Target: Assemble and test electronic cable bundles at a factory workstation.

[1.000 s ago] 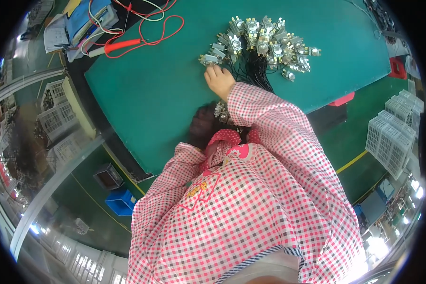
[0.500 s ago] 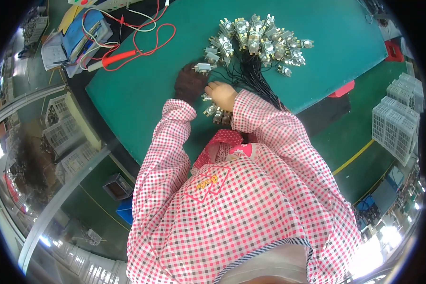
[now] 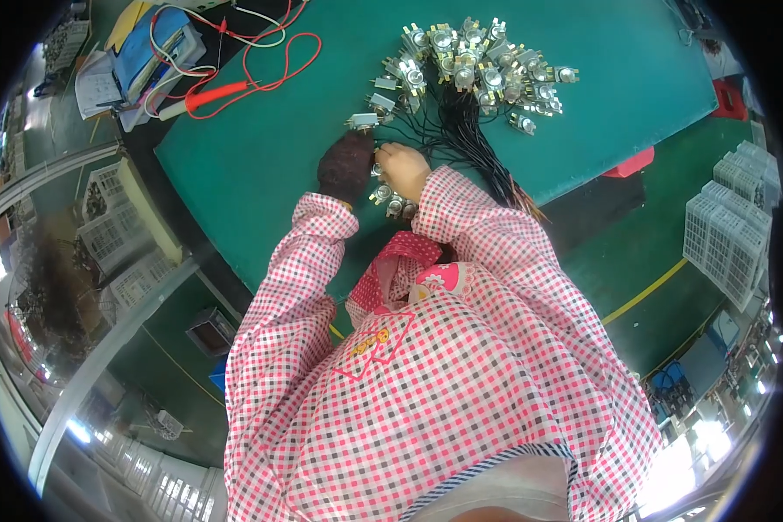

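Note:
My left hand (image 3: 346,167), in a dark brown glove, is bunched closed over the green tabletop. Right beside it, my bare right hand (image 3: 404,170) has its fingers curled in a pinch; whatever sits between the two hands is too small and covered to make out. A small metal part with a pale block (image 3: 362,120) lies at the top edge of the glove. Several round metal parts (image 3: 395,207) show below my hands, partly covered by my right sleeve. Beyond, a large cluster of similar metal parts (image 3: 465,76) fans out, with black wires (image 3: 466,139) gathered in a bundle toward my right forearm.
The green table (image 3: 618,96) spreads out in front of me. At the far left lie a red-handled probe (image 3: 219,94) with red and white leads and a blue folder (image 3: 152,61). White plastic crates (image 3: 724,233) stand on the floor at right. A metal rail (image 3: 117,335) runs at left.
Both hands stay close together, with the left one a little lower and its glove more rounded. The pale-block part shows slightly further left. The whole view has shifted a little.

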A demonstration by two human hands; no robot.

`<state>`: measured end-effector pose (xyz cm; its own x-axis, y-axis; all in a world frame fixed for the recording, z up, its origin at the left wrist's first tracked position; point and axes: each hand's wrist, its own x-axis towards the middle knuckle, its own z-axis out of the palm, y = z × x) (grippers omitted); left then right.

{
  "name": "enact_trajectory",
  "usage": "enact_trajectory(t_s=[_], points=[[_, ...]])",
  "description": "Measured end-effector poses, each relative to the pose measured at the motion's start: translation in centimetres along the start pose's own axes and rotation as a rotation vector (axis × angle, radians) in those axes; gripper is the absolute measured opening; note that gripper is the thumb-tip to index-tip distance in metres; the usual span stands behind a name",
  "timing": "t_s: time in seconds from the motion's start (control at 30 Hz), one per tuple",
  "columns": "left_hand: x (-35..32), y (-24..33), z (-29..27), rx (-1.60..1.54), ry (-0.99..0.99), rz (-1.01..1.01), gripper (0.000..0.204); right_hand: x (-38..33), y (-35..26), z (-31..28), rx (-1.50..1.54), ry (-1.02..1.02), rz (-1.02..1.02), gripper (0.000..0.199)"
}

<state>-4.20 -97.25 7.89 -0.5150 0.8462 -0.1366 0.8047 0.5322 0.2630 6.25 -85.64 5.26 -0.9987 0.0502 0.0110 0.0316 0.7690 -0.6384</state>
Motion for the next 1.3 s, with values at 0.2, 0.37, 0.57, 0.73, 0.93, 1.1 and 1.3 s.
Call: enact_trajectory(t_s=[0.2, 0.37, 0.57, 0.73, 0.93, 1.1, 1.3], points=[[0.2, 0.4, 1.0, 0.184, -0.092, -0.095, 0.028, 0.2, -0.4, -0.4, 0.047, -0.042, 0.049, 0.026], [0.0, 0.6, 0.4, 0.148, -0.048, -0.038, 0.038, 0.2, -0.6, -0.7, 0.000, -0.040, 0.048, 0.027], [-2.5, 2.1, 0.1, -0.118, 0.119, -0.159, 0.027, -1.1, -0.1, -2.4, 0.043, -0.039, -0.119, 0.029], [-7.1, 4.2, 3.3, -0.002, 0.155, -0.123, 0.029, 0.7, -4.2, -5.6, -0.183, 0.431, -0.187, 0.047], [-8.0, 7.3, 2.2, -0.251, -0.032, -0.464, 0.047, 2.8, -2.3, -3.3, -0.583, 0.406, -0.334, 0.027], [-7.9, 7.1, -0.2, -0.379, -0.056, -0.464, 0.047, 1.7, -0.9, -1.1, -0.598, 0.401, -0.409, 0.021], [-8.1, 7.0, 0.4, -0.395, 0.005, -0.422, 0.056, 3.8, -0.2, 1.3, -0.544, 0.366, -0.308, 0.022]])
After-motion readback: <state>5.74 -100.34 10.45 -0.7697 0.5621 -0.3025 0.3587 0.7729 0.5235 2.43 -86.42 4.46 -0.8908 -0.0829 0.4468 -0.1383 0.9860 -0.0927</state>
